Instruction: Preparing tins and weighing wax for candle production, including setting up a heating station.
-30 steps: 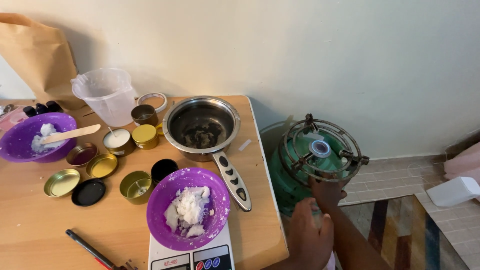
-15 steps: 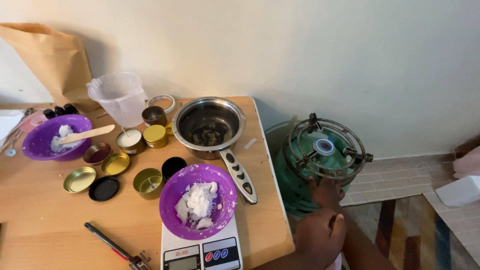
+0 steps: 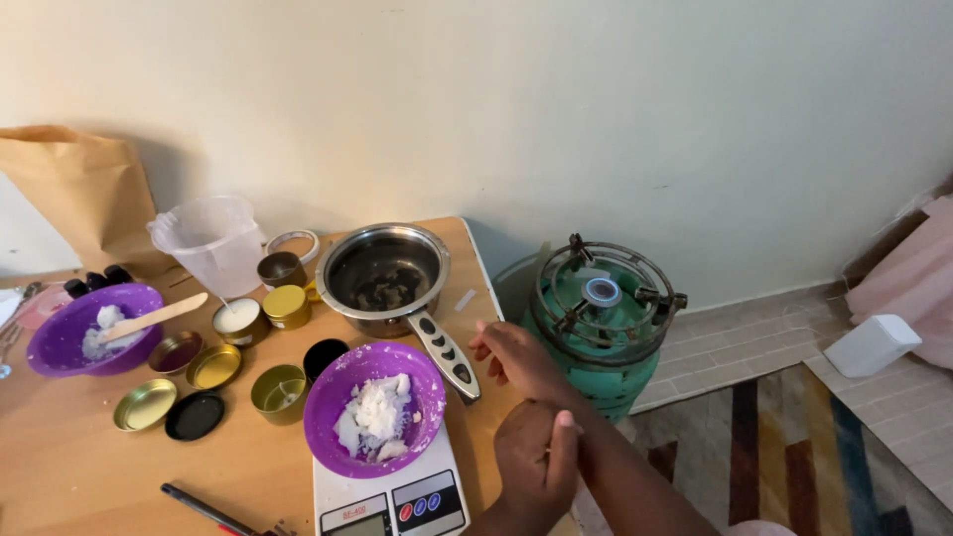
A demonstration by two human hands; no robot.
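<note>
While the steel saucepan with the black-and-silver handle stood near the right edge of the light wooden table, two hands were held just to the right of its handle. The right hand was stretched flat over the table edge, fingers loosely spread and open, nothing gripped in it, its fingertips close beside the handle's end without a clear touch. The left hand was closed around the right forearm, below and to the right of the saucepan (its thumb was laid across the wrist). In front of the saucepan a purple plastic bowl of white waxy flakes was set on a white digital kitchen scale. To the saucepan's left, small round gold tins and a black lid were scattered, and farther left a second purple bowl with a wooden stick was placed. Behind and left of the saucepan a clear plastic measuring jug was seen. To the saucepan's right, off the table, a green gas cylinder topped with a black burner ring was stood on the floor.
</note>
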